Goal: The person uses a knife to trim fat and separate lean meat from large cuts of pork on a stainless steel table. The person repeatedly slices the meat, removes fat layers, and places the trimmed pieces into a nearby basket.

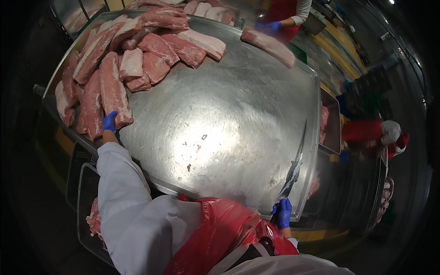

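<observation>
My left hand, in a blue glove, grips the near end of a long pink piece of meat at the left of a steel table. That piece lies among a heap of similar cuts along the table's left and back. My right hand, also gloved blue, is closed on the handle of a long knife at the table's near right, its blade pointing away from me along the right edge. A separate pale pink slab lies at the back right.
A co-worker's gloved hand is beyond the back right edge; other people in red aprons stand at the right. Steel bins with meat sit at the right and lower left. More meat lies behind the table.
</observation>
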